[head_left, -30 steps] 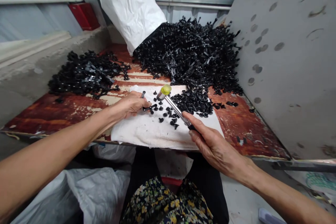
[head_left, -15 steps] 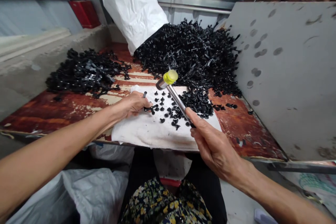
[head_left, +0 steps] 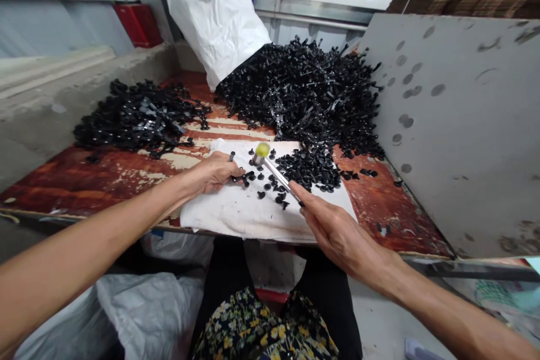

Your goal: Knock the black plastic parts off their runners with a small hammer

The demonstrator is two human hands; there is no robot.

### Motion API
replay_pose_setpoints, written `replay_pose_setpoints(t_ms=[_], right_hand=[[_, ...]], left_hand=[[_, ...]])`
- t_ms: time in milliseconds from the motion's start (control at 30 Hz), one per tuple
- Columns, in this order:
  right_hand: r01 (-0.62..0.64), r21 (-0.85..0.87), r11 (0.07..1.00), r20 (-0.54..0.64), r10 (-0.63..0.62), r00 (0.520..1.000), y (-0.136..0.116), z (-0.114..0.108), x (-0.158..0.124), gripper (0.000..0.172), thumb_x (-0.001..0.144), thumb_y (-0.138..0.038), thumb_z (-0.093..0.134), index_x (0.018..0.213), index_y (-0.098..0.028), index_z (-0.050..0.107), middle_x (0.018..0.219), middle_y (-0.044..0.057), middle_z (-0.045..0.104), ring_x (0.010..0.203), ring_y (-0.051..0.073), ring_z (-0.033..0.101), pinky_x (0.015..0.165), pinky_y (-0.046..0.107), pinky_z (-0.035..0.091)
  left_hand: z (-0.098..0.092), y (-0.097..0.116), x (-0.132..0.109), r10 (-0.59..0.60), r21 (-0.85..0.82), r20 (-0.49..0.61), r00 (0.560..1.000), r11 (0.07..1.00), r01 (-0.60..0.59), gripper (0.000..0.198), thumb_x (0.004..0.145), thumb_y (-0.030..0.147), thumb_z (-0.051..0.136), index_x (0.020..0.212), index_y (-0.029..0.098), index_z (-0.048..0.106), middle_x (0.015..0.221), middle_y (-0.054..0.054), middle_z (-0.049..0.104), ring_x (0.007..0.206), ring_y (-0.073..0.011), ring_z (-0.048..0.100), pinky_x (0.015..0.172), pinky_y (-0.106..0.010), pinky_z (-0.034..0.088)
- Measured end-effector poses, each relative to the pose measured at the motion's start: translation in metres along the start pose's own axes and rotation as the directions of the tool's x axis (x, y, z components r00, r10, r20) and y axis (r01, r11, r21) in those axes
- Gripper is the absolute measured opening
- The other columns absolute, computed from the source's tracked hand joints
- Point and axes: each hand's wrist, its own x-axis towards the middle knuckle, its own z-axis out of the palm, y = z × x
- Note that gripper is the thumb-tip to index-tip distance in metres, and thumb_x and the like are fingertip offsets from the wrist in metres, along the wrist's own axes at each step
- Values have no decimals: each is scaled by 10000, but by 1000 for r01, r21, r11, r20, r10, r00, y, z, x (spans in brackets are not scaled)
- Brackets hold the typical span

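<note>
With left grip point(head_left: 219, 171), pinching black strap point(head_left: 247, 176) at 7 o'clock from hammer head point(head_left: 261, 153). With right grip point(head_left: 331, 222), clenching handle point(head_left: 277, 174) at 4. Could bruise left fingertips point(head_left: 239, 171) or scatter pegs point(head_left: 261, 195) if swinging wide.

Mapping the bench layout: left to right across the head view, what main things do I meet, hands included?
Smaller pile of black parts → left hand → yellow-faced hammer head → right hand → grey board with dark spots.
</note>
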Motion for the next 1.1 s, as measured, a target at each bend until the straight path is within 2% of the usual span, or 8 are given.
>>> replay_pose_setpoints(t_ms=[67, 233, 300, 400, 500, 767, 900, 1100], right_hand=[[10, 17, 1000, -57, -9, 998, -1, 1, 0, 609, 944, -155, 365, 1544, -248, 320, 1097, 121, 711, 946, 235, 696, 855, 400, 586], [-51, 37, 998, 52, 49, 997, -5, 0, 1, 565, 928, -180, 395, 1492, -196, 426, 953, 109, 731, 805, 229, 703, 799, 394, 585], [-105, 135, 985, -33, 110, 993, -6, -3, -1, 527, 968, -237, 382, 1492, -198, 421, 953, 96, 715, 783, 203, 685, 766, 364, 581], [-179, 317, 931, -174, 242, 954, -4, -5, -9, 524, 984, -297, 395, 1503, -225, 389, 737, 4, 597, 540, 125, 553, 531, 258, 522], [-244, 487, 839, -171, 365, 915, 2, 0, -20, 546, 976, -330, 417, 1506, -210, 369, 626, -56, 458, 418, 81, 395, 383, 196, 387], [-335, 647, 685, -84, 501, 862, 14, 19, -38, 624, 953, -464, 458, 1503, -184, 364, 542, -79, 431, 379, 84, 384, 331, 189, 354], [-338, 670, 661, -70, 510, 858, 16, 19, -39, 651, 940, -489, 478, 1504, -186, 359, 545, -82, 438, 375, 79, 387, 328, 184, 357], [-339, 687, 642, -55, 511, 858, 17, 18, -39, 654, 941, -498, 487, 1507, -196, 360, 552, -80, 433, 376, 74, 384, 323, 178, 361]], left_hand=[[0, -2, 1, 3, -19, 16, 1000, 1000, -3, 256, 695, 72, 707, 543, 161, 520, 428, -19, 562, 276, -46, 257, 304, -189, 110], [-4, 0, -3, -11, 16, 29, 1000, 1000, 10, 241, 680, 84, 714, 604, 175, 504, 417, 38, 481, 291, -36, 239, 309, -166, 116], [-10, 2, -5, -3, -12, 80, 997, 1000, 4, 216, 694, 126, 699, 640, 179, 498, 438, 59, 441, 310, -39, 262, 318, -152, 123], [-18, 4, -11, 47, -64, 175, 983, 997, -36, 119, 730, 230, 642, 726, 161, 546, 547, 30, 514, 338, -37, 284, 329, -151, 135], [-18, 3, -16, 149, 13, 205, 967, 988, -155, 155, 749, 305, 598, 767, 156, 561, 566, 32, 518, 355, -36, 267, 352, -159, 143], [0, 0, -14, 352, 327, 367, 861, 818, -474, 275, 767, 385, 526, 611, 159, 512, 546, 25, 472, 498, -75, 347, 469, -199, 253], [2, 2, -8, 358, 372, 436, 825, 763, -528, 285, 791, 387, 502, 607, 170, 491, 551, 33, 439, 512, -85, 344, 490, -214, 261], [4, -2, 1, 371, 364, 453, 810, 753, -548, 266, 822, 362, 474, 655, 161, 524, 566, 34, 422, 521, -90, 333, 496, -221, 253]])
